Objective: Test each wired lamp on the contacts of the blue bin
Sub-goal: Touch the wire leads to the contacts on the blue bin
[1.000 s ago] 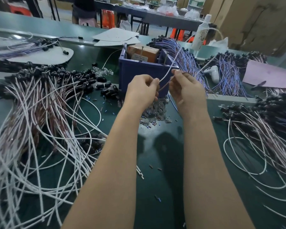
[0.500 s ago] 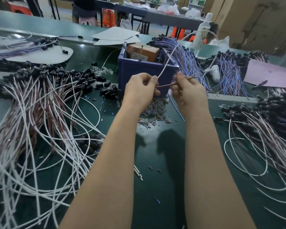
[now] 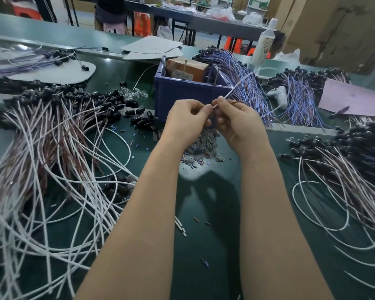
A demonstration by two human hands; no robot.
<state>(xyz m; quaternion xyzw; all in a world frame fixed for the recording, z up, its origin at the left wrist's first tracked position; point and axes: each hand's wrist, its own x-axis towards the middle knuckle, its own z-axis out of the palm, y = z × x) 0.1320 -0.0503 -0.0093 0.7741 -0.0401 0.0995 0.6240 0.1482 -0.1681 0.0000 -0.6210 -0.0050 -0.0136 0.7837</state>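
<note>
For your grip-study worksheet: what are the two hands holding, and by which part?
The left hand and right hand both pinch thin lamp wires near their ends, at the fingertips.

Dark green bench (image 3: pixel 206 252) surface fills the lower and middle frame, matt, with soft shadow at centre. A lighter teal band (image 3: pixel 52 29) runs across the upper left beyond it; a patch of glare (image 3: pixel 22 47) at the far left shows overhead lighting. Pale floor (image 3: pixel 61 9) is visible at top left. A grey table (image 3: pixel 221 22) on black metal legs (image 3: pixel 180 32) stands at top centre, with clear plastic bags (image 3: pixel 221 13) on it. Orange stools (image 3: pixel 142 23) sit beneath and beside it. Brown cardboard cartons (image 3: pixel 333 29) are stacked at upper right, closing off that side. Walls and windows cannot be made out.
</note>
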